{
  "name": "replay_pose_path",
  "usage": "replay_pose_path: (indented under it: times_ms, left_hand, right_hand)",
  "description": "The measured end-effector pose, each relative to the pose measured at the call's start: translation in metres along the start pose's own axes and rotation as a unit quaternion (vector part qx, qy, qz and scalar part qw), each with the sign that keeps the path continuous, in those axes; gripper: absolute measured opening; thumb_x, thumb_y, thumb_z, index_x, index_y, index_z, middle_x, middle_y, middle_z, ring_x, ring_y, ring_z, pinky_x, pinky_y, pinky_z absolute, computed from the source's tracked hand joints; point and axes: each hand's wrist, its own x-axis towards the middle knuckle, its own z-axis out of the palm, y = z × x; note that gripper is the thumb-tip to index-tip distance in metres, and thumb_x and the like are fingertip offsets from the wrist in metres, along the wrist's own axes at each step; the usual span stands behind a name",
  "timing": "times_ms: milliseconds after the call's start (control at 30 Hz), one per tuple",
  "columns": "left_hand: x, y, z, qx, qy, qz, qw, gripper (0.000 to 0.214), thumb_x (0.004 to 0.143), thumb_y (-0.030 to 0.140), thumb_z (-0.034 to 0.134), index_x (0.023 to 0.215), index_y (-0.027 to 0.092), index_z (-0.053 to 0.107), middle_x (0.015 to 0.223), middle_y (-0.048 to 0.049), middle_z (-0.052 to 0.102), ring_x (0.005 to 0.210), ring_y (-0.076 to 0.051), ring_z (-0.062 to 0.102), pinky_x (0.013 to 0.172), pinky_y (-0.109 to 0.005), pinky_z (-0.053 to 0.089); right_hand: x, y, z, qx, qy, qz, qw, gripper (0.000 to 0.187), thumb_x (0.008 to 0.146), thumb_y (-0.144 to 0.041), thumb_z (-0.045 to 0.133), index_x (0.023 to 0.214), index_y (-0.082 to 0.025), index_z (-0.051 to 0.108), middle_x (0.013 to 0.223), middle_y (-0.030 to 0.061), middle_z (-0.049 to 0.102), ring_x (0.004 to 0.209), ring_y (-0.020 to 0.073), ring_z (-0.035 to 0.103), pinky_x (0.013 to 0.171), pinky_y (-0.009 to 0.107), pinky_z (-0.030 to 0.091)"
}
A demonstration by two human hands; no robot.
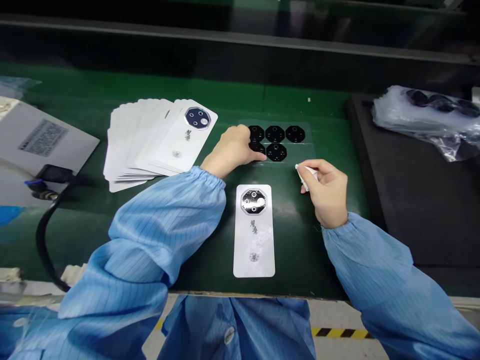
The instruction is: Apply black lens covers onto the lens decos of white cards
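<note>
My left hand (232, 149) lies over a group of black octagonal pieces (275, 134) on a clear sheet (300, 150), its fingers and thumb closed around one partly hidden piece (257, 148). My right hand (327, 192) is shut on a small white stick (307, 177), a little right of the sheet and apart from the pieces. Just below both hands lies a white card (254, 245) bearing a silver-rimmed black octagonal lens cover (254, 201). A fanned stack of white cards (150, 140) spreads to the left of my left hand.
The green bench mat (285, 235) ends at a front edge, with black matting (412, 200) to the right. There, a plastic bag of dark pieces (427, 117) lies. A grey labelled sheet (45, 140) and a black cable (41, 240) lie at left.
</note>
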Motion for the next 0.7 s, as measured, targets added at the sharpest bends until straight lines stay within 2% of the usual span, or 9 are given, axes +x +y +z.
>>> replay_pose_path:
  times_ms: [167,300,400,567,700]
  left_hand:
    - [-0.016,0.008,0.002,0.053,0.067,0.053,0.995,0.059,0.071,0.039,0.079,0.114,0.006,0.055,0.105,-0.0148,0.062,0.098,-0.031,0.062,0.079,-0.036,0.050]
    - [-0.031,0.016,0.002,0.092,0.072,0.085,0.989,0.040,0.082,0.026,0.069,0.117,0.012,0.057,0.112,-0.0148,0.057,0.097,-0.029,0.063,0.080,-0.037,0.051]
    - [-0.037,0.018,0.007,0.093,0.098,0.099,0.986,0.030,0.084,0.022,0.066,0.112,0.012,0.060,0.110,-0.0165,0.055,0.093,-0.030,0.064,0.075,-0.037,0.052]
    - [-0.039,0.007,0.016,0.049,0.146,0.136,0.979,0.033,0.084,0.025,0.062,0.113,0.010,0.060,0.101,-0.0157,0.057,0.080,-0.029,0.065,0.070,-0.040,0.052]
    - [-0.041,-0.010,0.021,-0.027,0.203,0.158,0.966,0.036,0.085,0.032,0.059,0.116,0.012,0.059,0.096,-0.0108,0.061,0.082,-0.025,0.065,0.074,-0.038,0.053]
  right_hand:
    - [0.001,0.000,0.000,-0.001,-0.004,0.000,1.000,0.008,0.076,-0.026,0.071,0.079,-0.019,0.069,0.077,0.0006,0.062,0.052,0.0096,0.050,0.042,0.023,0.042]
    - [0.001,0.001,0.000,-0.010,-0.005,0.001,1.000,0.009,0.077,-0.027,0.070,0.079,-0.019,0.068,0.076,0.0001,0.062,0.052,0.0093,0.050,0.042,0.023,0.043]
    - [0.001,0.002,0.001,-0.013,-0.006,0.001,1.000,0.009,0.077,-0.027,0.070,0.080,-0.019,0.068,0.075,-0.0002,0.061,0.053,0.0095,0.050,0.042,0.023,0.043]
    - [0.000,0.002,-0.001,-0.021,-0.017,-0.007,1.000,0.009,0.080,-0.027,0.068,0.082,-0.019,0.067,0.078,0.0007,0.061,0.057,0.0110,0.052,0.044,0.023,0.042]
    - [-0.004,-0.007,-0.001,-0.032,-0.083,-0.031,0.996,0.006,0.079,-0.026,0.070,0.079,-0.020,0.068,0.082,0.0018,0.063,0.068,0.0147,0.058,0.055,0.027,0.048]
